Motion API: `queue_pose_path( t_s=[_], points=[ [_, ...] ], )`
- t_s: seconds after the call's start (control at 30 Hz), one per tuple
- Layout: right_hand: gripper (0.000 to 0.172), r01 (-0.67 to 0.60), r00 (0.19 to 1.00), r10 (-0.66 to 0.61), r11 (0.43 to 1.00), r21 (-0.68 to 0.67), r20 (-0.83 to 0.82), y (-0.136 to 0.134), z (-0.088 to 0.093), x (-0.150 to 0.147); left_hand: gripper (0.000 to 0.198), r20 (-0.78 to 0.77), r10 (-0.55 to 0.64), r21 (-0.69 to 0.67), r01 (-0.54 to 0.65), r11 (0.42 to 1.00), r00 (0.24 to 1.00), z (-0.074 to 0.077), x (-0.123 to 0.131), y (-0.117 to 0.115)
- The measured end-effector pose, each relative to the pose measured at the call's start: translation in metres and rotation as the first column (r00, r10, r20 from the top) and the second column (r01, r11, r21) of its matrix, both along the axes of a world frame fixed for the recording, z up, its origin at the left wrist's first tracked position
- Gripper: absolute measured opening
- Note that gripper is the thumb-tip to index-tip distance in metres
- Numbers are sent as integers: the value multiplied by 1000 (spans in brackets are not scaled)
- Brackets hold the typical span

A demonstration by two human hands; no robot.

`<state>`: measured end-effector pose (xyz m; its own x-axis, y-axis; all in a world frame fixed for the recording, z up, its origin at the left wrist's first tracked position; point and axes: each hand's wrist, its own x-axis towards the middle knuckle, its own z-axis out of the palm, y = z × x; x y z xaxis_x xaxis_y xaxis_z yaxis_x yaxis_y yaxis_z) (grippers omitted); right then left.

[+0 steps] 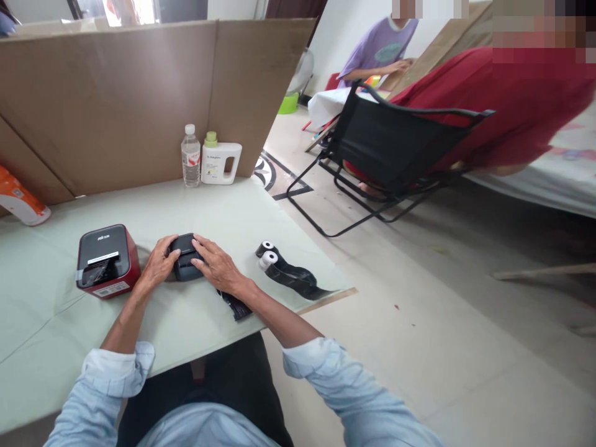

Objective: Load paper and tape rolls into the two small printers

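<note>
Both of my hands grip a small black device with a rounded case [187,268], which sits on the pale green tabletop. My left hand [156,264] closes on its left side, thumb on the top. On the opposite side my right hand [218,264] has its fingers along the far corner and its thumb on the top. Left of the device stands a red and black printer [103,245] with a pale strip at its slot. Two small rolls [269,259] with white cores lie to the right, a black ribbon [295,280] trailing from them. Dark striped material [236,307] is partly hidden under my right forearm.
Cardboard panels [139,112] wall off the table's back. Before them stand a water bottle [190,158] and a white jug [221,162]; an orange bottle [21,197] leans at left. Beyond the right table edge, a person in red sits on a black folding chair [395,143]; another wears purple.
</note>
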<state>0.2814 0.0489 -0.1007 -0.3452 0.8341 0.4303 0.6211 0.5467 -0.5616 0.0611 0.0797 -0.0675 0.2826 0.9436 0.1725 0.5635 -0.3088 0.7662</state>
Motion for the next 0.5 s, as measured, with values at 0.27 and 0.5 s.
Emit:
queue_pose_path(
  t_s=[0.27,0.5],
  points=[
    [56,-28,999,29,999,-37,43,-2,3,2,43,-34,45,16,-44,999,998,3,5,2],
    [62,-14,999,17,997,-79,32,-2,2,-1,48,3,58,-5,-58,998,998,-5,1,7]
  ],
)
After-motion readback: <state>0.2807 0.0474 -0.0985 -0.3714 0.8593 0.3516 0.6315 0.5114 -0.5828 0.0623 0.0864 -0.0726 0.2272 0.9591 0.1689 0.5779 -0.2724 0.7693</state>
